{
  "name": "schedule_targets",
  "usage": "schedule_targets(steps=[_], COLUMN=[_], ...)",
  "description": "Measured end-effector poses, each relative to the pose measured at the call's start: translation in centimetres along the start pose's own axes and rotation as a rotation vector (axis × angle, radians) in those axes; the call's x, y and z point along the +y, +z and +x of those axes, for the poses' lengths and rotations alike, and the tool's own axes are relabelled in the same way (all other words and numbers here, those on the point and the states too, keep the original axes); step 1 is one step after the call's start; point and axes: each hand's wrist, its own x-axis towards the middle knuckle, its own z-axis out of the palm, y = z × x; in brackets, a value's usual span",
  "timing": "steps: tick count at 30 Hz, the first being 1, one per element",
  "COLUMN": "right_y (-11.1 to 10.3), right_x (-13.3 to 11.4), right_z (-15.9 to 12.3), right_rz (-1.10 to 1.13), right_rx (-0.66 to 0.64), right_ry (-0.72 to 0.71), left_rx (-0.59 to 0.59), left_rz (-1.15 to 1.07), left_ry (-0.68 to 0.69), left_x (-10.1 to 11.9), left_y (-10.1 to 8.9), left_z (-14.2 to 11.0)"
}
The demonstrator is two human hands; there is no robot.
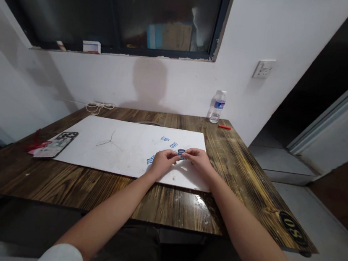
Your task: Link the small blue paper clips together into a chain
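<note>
The small blue piece [181,153] sits pinched between the closed grips of the left hand [163,163] and right hand [200,159], just above the white board [125,162]. A slip of the fingers could drop it among the loose blue pieces [165,138]. The board lies on a wooden counter [159,200] before a white wall [284,29].

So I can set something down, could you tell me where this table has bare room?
Wood shows along the tabletop's near edge and right of the white sheet, below the water bottle. The sheet's left half is sparse. The left hand and right hand crowd the blue pieces.
</note>
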Motion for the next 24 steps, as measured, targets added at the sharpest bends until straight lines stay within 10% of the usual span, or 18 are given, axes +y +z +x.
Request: schedule_targets(steps=[24], right_y=[-1.5], right_x=[-1.1], right_z=[0.2], right_rz=[-0.078], right_rx=[0.107], right_ry=[-0.101], left_rx=[0.122], left_rz=[-0.123], left_ry=[-0.06], left_x=[-0.2], left_y=[0.0], left_z=[0.4])
